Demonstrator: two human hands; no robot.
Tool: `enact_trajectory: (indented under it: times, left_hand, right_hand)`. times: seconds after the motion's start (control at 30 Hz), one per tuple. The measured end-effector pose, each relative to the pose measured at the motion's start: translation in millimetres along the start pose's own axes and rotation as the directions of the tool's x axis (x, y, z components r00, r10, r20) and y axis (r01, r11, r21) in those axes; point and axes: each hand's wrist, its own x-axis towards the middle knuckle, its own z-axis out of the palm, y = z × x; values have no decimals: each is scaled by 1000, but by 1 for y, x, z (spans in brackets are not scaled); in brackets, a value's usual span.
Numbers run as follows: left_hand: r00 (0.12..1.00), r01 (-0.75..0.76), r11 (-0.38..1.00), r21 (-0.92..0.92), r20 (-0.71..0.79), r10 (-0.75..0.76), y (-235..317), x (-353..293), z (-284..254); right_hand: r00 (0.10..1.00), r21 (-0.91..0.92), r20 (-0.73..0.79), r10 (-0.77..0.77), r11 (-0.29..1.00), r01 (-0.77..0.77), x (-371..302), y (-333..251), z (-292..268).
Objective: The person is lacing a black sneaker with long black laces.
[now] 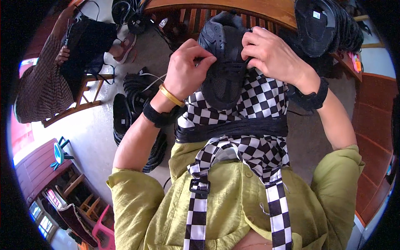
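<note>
Grey floor (308, 129) and a brown wooden table (258, 10) lie beyond a black shoe (224, 75) resting on the lap, between the left hand (187, 62) and the right hand (271, 54).
The left hand's grip is nearly closed, thumb and forefinger pressed together at the shoe's left edge; whatever sits between them is too small to make out. The right hand's fingers curl at the opposite edge, thumb below, but whether that grip pinches anything I cannot tell. Matte and dark, the shoe has a rounded toe pointing toward the body, a grainy-looking front, crosswise bands and small eyelets. Under it spreads a black-and-white checked cloth apron (260, 100), creased, over an olive shirt (221, 191) with soft wrinkles.
</note>
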Motion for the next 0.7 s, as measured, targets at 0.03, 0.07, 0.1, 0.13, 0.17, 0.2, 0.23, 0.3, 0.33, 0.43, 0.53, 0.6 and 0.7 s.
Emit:
enact_trajectory:
  times: [0.03, 0.07, 0.1, 0.13, 0.17, 0.2, 0.23, 0.3, 0.33, 0.43, 0.53, 0.6, 0.7]
  left_hand:
    - [1000, -27, 997, 68, 2, 27, 5, 1, 0]
    - [1000, -27, 997, 70, 3, 26, 7, 3, 2]
    - [993, -109, 983, 145, -22, 113, 9, 5, 4]
    - [979, -188, 957, 220, -38, 202, 11, 7, 5]
    - [958, -270, 898, 347, 2, 287, 13, 10, 6]
    - [957, -273, 898, 346, 6, 289, 18, 11, 7]
    - [921, -384, 796, 468, 137, 364, 25, 13, 6]
    - [832, -555, 617, 559, 389, 396, 32, 20, 0]
    - [830, -558, 616, 556, 394, 395, 31, 28, -5]
    - [631, -772, 538, 337, 499, 594, 26, 61, -19]
    - [564, -732, 651, 200, 714, 415, 26, 86, -23]
    - [550, -745, 635, 205, 728, 410, 31, 92, -22]
    - [547, -627, 729, 276, 822, 160, 40, 101, -25]
  right_hand:
    - [1000, 0, 4, 3, 1000, -3, 0, 0, 0]
    - [1000, 1, 2, 3, 1000, -3, 0, 0, 1]
    - [1000, 1, 1, 9, 1000, -9, 0, 0, 1]
    - [1000, 0, -1, 17, 1000, -17, 0, 0, 2]
    - [1000, 1, -6, 16, 1000, -16, 1, 0, 2]
    - [1000, -1, 6, 1, 1000, -1, 1, 1, 2]
    - [1000, -3, 17, -14, 1000, 14, 1, 2, 1]
    - [999, -55, -2, -53, 997, 52, 3, 1, -1]
    - [995, -107, -11, -94, 990, 93, 4, 0, -1]
    - [992, -167, 81, -95, 980, 107, 8, -6, -5]
    - [977, -68, 206, -46, 996, 61, 12, -1, -1]
    - [979, 15, 202, -31, 999, 28, 11, 2, 3]
    - [963, 171, 266, 43, 981, -91, 14, 10, 2]
